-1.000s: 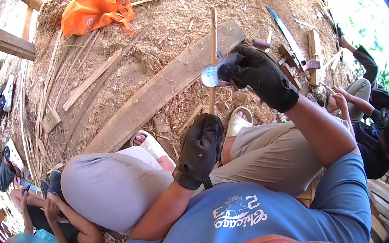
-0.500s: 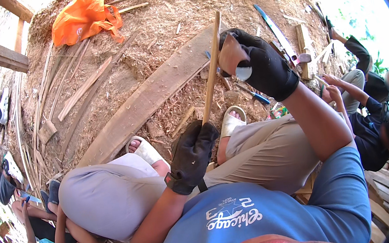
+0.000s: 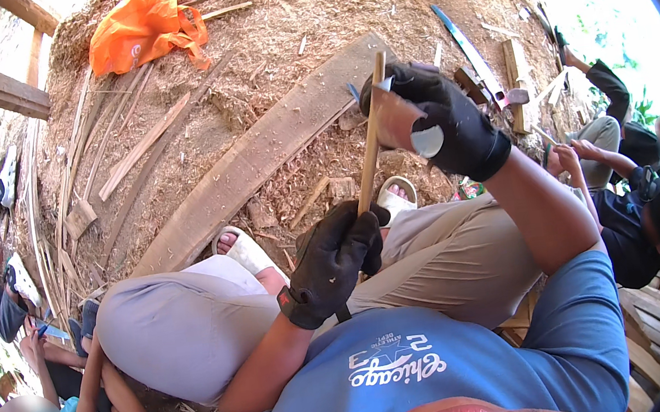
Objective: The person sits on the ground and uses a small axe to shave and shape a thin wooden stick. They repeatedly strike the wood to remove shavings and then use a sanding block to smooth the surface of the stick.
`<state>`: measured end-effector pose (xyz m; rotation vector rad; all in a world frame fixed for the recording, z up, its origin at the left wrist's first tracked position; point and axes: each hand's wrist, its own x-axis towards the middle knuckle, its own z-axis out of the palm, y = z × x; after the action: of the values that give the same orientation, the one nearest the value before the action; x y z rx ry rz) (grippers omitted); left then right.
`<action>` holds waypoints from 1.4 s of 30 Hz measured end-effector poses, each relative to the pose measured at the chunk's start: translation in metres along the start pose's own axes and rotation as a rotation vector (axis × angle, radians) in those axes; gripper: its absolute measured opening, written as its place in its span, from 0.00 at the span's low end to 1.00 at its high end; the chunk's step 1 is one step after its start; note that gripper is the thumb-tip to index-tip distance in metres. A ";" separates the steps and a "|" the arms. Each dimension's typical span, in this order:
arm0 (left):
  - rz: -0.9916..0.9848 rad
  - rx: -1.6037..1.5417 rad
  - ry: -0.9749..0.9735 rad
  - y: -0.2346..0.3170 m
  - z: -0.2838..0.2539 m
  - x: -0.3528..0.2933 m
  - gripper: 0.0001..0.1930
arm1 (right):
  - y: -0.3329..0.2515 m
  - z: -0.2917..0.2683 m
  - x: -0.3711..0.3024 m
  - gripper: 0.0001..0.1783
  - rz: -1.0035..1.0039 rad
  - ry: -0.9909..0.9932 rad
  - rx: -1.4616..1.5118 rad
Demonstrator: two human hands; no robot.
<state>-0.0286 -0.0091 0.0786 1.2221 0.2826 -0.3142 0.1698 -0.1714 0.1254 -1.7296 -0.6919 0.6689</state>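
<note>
A long plank (image 3: 258,155) lies aslant. Before its right end rises a slim stick (image 3: 372,151), probably light and stiff, best gripped low, where the left hand (image 3: 330,262) wraps its gloved fingers. Right of the plank, the right hand (image 3: 451,119) pinches a curled sheet (image 3: 398,121), likely flexible.

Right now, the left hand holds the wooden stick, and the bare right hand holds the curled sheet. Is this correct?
Not quite: the right hand wears a black glove, as the head view shows. It holds the curled sheet, and the left hand the wooden stick.
</note>
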 end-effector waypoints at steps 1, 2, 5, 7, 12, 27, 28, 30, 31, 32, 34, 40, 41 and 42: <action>0.031 -0.029 0.017 0.009 -0.001 0.000 0.16 | 0.000 0.010 -0.004 0.14 0.110 -0.056 0.063; 0.063 -0.057 0.035 0.014 -0.002 0.001 0.16 | 0.000 0.021 -0.010 0.13 0.219 -0.113 0.125; 0.226 0.109 0.190 -0.016 -0.005 0.005 0.13 | -0.005 0.040 -0.013 0.17 0.174 -0.198 -0.040; 0.177 0.069 0.227 -0.015 0.000 0.005 0.12 | 0.001 0.033 -0.013 0.15 0.177 -0.134 0.034; -0.007 -0.038 0.198 -0.002 0.003 0.002 0.12 | -0.004 0.027 -0.006 0.08 0.072 -0.040 -0.172; 0.114 0.050 0.182 -0.019 -0.001 -0.002 0.12 | -0.005 0.028 -0.003 0.09 0.246 -0.104 -0.114; 0.121 0.043 0.184 -0.022 0.002 -0.002 0.12 | 0.000 0.030 -0.006 0.08 0.107 -0.103 -0.364; 0.148 0.028 0.200 -0.022 0.005 0.001 0.13 | -0.005 0.042 -0.008 0.09 -0.010 -0.159 -0.489; 0.143 0.036 0.228 -0.015 0.005 -0.001 0.13 | -0.010 0.045 -0.006 0.10 -0.045 -0.187 -0.562; 0.139 0.045 0.255 -0.009 0.005 -0.003 0.13 | -0.012 0.042 -0.002 0.12 0.115 -0.196 -0.443; 0.161 0.040 0.235 -0.011 0.006 -0.002 0.13 | -0.010 0.037 0.002 0.09 0.172 -0.149 -0.326; 0.182 0.107 0.286 -0.009 0.008 -0.003 0.13 | -0.003 0.035 -0.005 0.12 0.253 -0.147 -0.086; 0.187 0.134 0.285 -0.007 0.007 -0.005 0.13 | -0.003 0.036 -0.004 0.12 0.150 -0.162 -0.278; 0.189 0.151 0.286 -0.008 0.008 -0.004 0.13 | -0.007 0.037 -0.002 0.12 0.048 -0.158 -0.474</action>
<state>-0.0353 -0.0189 0.0757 1.4337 0.3914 0.0050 0.1404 -0.1480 0.1233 -2.1466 -0.9793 0.7197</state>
